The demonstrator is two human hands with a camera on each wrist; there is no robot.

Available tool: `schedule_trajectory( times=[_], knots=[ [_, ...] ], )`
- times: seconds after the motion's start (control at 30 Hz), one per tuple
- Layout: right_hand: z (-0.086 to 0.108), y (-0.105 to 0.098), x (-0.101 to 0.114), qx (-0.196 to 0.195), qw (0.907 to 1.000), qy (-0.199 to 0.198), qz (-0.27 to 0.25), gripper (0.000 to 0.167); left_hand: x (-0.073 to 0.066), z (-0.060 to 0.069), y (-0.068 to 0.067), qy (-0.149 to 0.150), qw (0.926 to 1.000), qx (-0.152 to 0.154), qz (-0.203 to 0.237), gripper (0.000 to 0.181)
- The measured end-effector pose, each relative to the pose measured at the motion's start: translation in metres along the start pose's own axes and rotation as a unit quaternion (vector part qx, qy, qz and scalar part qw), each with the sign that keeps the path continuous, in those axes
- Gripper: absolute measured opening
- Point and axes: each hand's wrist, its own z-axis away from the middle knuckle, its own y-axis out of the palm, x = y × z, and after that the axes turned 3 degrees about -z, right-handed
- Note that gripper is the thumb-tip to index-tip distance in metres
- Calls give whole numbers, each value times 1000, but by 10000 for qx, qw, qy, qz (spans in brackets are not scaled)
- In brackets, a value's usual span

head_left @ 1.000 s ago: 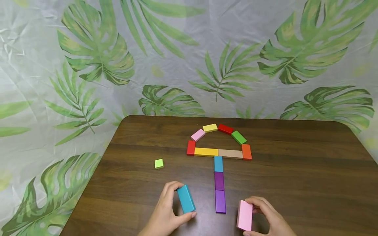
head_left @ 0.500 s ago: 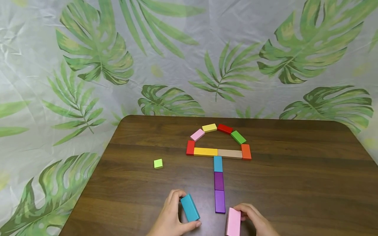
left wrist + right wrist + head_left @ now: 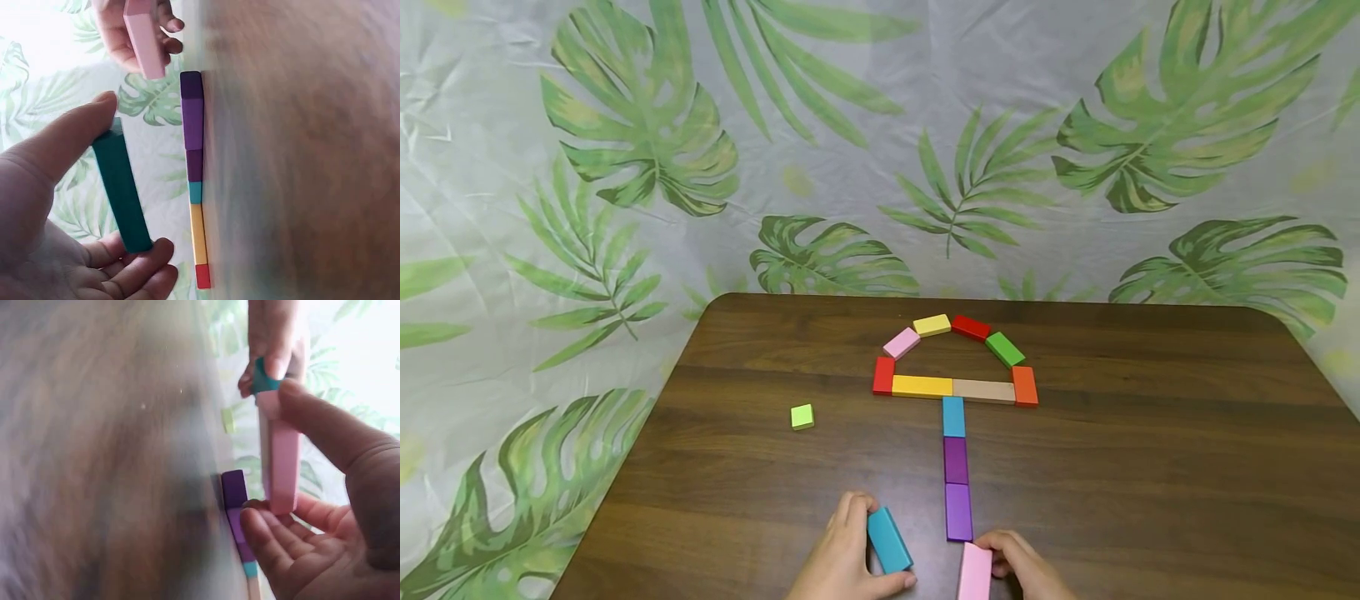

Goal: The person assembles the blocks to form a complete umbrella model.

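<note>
My left hand [image 3: 842, 554] pinches a teal block [image 3: 889, 540] by its two ends, thumb at one and fingers at the other; the left wrist view shows this teal block [image 3: 122, 187] raised off the table. At the lower edge of the head view, my right hand [image 3: 1026, 562] grips a pink block [image 3: 975, 572] the same way. That pink block [image 3: 284, 462] is just below the near end of a line of blocks: a light purple block [image 3: 958, 512], a dark purple block [image 3: 956, 460] and a blue block [image 3: 953, 416]. Whether it touches the line I cannot tell.
Beyond the line, a yellow block [image 3: 922, 386] and a tan block [image 3: 983, 391] form a bar, with several coloured blocks arched above, among them a green block [image 3: 1005, 349]. A small lime cube [image 3: 802, 417] sits apart on the brown table [image 3: 1150, 450]. A leaf-patterned cloth [image 3: 835, 167] hangs behind.
My right hand has carried the pink block left and nearer to me, to the foot of the line. My left hand, with the teal block, has shifted slightly right and nearer to me.
</note>
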Motion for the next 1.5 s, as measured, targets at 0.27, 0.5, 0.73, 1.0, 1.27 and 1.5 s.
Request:
schedule_trajectory(
  times=[0.27,0.5,0.73,1.0,1.27,1.5],
  knots=[
    [1,6,-9,-15,9997,-183,166,61,4,-2,4,-86,9989,312,-348,69],
    [0,13,-10,-83,9989,-120,447,57,6,-3,11,-109,9955,325,-880,68],
    [1,15,-3,45,9964,529,662,58,8,-2,18,13,9935,323,-1089,69],
    [2,23,-18,-609,9888,-744,1142,57,11,-1,24,233,9896,70,-1415,72],
    [4,27,-16,-740,9879,-587,1234,62,14,1,25,277,9907,42,-1328,75],
    [0,16,0,34,9936,1113,-175,46,20,0,9,314,9953,588,-704,57]
  ],
)
